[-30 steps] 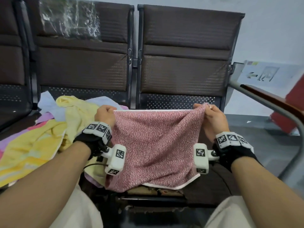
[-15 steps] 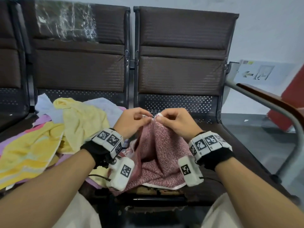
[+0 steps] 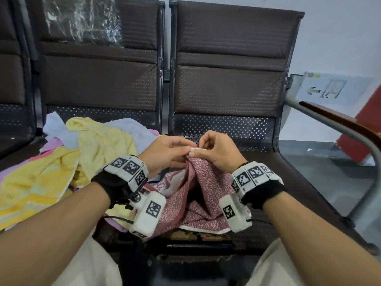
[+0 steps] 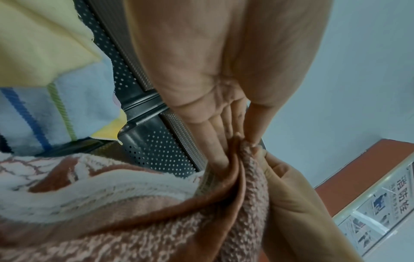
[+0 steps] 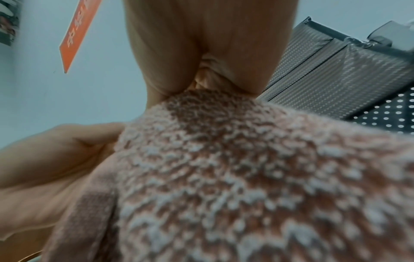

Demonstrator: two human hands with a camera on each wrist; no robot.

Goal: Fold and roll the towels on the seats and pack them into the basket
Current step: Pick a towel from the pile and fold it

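Note:
A speckled pink towel (image 3: pixel 198 195) with a white hem hangs folded in half over the front of the right seat. Its two top corners are brought together between my hands. My left hand (image 3: pixel 169 151) pinches one corner with thumb and fingers, and my right hand (image 3: pixel 214 150) pinches the other right beside it. In the left wrist view the pink towel (image 4: pixel 156 221) bunches under my left hand (image 4: pixel 230 141), with the right hand touching it. The right wrist view is filled by the pink towel (image 5: pixel 246 177) under my right hand (image 5: pixel 208 70). No basket is in view.
A heap of yellow (image 3: pixel 99 145), pale blue (image 3: pixel 61 131) and lilac towels covers the left seat. Dark chair backs (image 3: pixel 231 58) rise behind. A metal armrest (image 3: pixel 346 129) with a wooden top bounds the right seat. A plastic wrap (image 3: pixel 82 19) drapes the left backrest.
One second ago my hands held the towel spread wide by its top corners. They have come together at the middle, folding the towel in half, and stayed there.

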